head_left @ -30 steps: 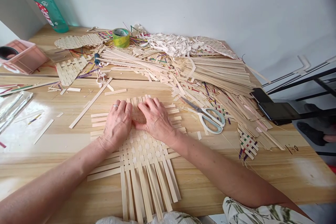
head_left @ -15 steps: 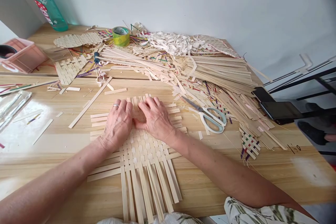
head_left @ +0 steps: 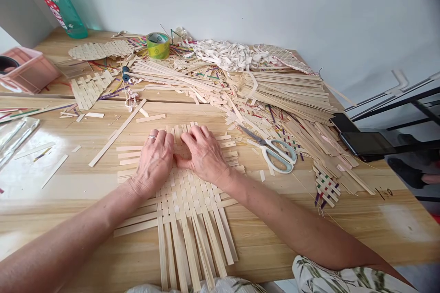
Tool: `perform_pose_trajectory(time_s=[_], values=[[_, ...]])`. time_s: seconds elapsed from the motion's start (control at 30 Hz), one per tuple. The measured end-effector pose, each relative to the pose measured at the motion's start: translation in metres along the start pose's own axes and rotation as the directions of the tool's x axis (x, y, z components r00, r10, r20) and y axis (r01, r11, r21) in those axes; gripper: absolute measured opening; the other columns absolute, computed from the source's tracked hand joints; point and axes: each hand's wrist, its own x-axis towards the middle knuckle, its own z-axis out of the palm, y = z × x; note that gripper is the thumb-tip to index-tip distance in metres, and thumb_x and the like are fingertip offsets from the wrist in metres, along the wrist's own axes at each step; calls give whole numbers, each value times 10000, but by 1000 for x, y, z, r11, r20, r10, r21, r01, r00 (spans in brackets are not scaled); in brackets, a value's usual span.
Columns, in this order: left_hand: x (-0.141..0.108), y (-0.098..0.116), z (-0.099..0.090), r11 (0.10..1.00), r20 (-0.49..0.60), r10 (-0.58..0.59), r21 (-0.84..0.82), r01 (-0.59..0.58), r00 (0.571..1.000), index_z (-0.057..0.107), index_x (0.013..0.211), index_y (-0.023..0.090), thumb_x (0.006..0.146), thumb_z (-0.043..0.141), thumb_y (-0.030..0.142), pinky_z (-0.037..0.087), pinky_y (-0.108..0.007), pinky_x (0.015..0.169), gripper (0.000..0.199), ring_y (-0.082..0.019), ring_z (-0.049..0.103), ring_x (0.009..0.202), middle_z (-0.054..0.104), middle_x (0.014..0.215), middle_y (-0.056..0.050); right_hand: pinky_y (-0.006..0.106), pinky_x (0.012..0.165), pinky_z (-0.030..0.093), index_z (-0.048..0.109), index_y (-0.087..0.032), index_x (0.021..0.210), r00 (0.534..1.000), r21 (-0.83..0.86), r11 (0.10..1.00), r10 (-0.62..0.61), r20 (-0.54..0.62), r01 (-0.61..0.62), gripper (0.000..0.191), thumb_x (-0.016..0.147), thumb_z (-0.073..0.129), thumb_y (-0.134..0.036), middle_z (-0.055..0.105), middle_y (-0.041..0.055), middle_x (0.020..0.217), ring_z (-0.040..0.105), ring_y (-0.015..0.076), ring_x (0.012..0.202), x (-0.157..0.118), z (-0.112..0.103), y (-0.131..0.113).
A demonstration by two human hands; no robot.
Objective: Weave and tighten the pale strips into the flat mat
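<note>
The person's left hand, with a silver ring on one finger, and right hand lay close together, the right thumb almost reaching the left hand. Their fingers rested on the upper edge of a flat, unfinished mat of woven pale bamboo strips, though whether either hand pinched a strip could not be told. The mat lay directly under the hands, near the front of a honey-coloured wooden table, with long loose ends fanning toward the person. Just right of it sat white-handled steel scissors, beside a small woven piece with coloured strips. Beyond them spread a large heap of cut bamboo strips. A green-and-yellow tape roll stood at the far edge, and a teal plastic water bottle stood in the far left corner near a pink plastic crate. A black phone overhung the right edge by a black metal rack. A plain white wall rose behind the table.
</note>
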Motion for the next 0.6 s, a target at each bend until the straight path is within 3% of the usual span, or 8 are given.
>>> perform_pose_trajectory(time_s=[0.17, 0.3, 0.4, 0.47, 0.6], values=[[-2, 1, 1, 997, -31, -72, -8, 71, 997, 542, 933, 168, 788, 482, 33, 480, -444, 807, 207, -314, 521, 919, 586, 957, -147, 410, 813, 423, 605, -168, 1004, 999, 18, 999, 32, 10, -32, 388, 877, 637, -534, 590, 138, 1059, 482, 292, 971, -1, -1, -1], [-4, -3, -2, 994, -67, -112, -27, 111, 991, 523, 1104, 158, 777, 513, 70, 471, -463, 858, 339, -329, 521, 1014, 584, 1103, -167, 422, 845, 424, 595, -158, 1100, 999, 56, 998, 28, -40, -25, 417, 840, 695, -468, 607, 134, 1067, 491, 297, 993, -3, -1, 0], [-5, -15, -11, 987, -83, -162, -37, 159, 983, 525, 1093, 168, 815, 481, 86, 476, -421, 845, 294, -305, 551, 1007, 602, 1085, -151, 400, 847, 431, 614, -170, 1033, 997, 77, 997, -1, -80, 8, 210, 865, 660, -288, 631, 109, 1006, 510, 276, 970, -5, -1, 0], [-5, -24, -20, 985, -37, -175, -24, 174, 984, 543, 1013, 178, 854, 467, 122, 474, -382, 787, 185, -282, 583, 931, 620, 1002, -129, 371, 832, 440, 630, -181, 961, 995, 90, 995, -43, -94, 51, 85, 887, 588, -170, 644, 87, 957, 523, 249, 935, -5, -1, 1], [-4, -39, -38, 982, 180, -183, 81, 170, 967, 558, 856, 189, 927, 429, 236, 399, -345, 643, 155, -252, 590, 736, 631, 840, -95, 332, 819, 460, 659, -184, 910, 986, 111, 986, -114, -120, 128, 144, 906, 540, -104, 668, 56, 912, 536, 210, 883, -6, -2, 1]])
